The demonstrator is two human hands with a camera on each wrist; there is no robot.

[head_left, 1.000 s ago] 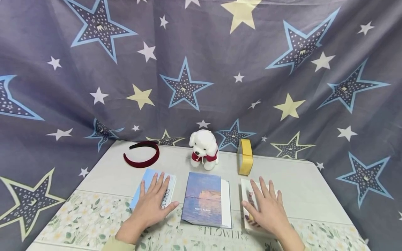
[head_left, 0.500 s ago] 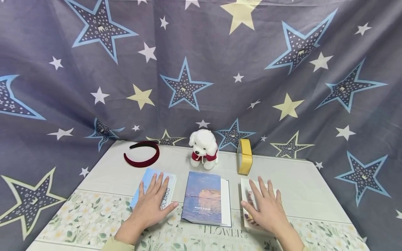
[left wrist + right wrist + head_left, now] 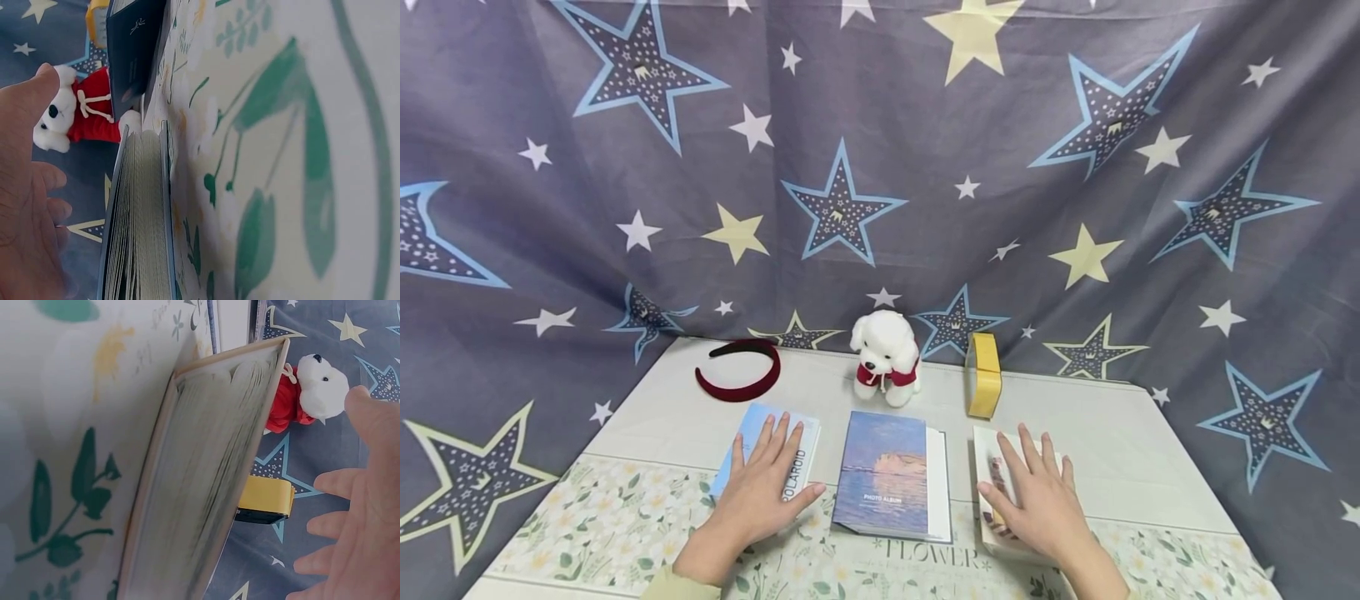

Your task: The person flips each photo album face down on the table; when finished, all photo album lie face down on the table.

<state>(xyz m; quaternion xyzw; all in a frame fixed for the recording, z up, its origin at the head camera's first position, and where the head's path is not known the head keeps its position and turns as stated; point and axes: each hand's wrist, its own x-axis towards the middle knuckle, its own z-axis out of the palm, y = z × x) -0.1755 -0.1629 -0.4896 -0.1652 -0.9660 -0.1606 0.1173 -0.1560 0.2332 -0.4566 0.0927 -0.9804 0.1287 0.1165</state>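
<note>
In the head view my left hand (image 3: 756, 496) is spread, palm down, over a light-blue album (image 3: 748, 425) lettered POLAROID. The left wrist view shows a gap between its fingers and the album's closed, thick pages (image 3: 147, 212). My right hand (image 3: 1037, 504) is spread in the same way above a cream-covered album (image 3: 987, 454) with a picture on its front, partly hidden by the hand. From the right wrist, the fingers stand apart from that album's cover and page block (image 3: 212, 444). Between the hands lies a blue photo album (image 3: 883, 467) with a painted sea scene.
Along the back of the table (image 3: 1097, 458) stand a dark red headband (image 3: 767, 375), a white plush dog (image 3: 887, 346) in a red top and a yellow box-like object (image 3: 988, 383). A star-patterned curtain (image 3: 925, 208) hangs right behind the table.
</note>
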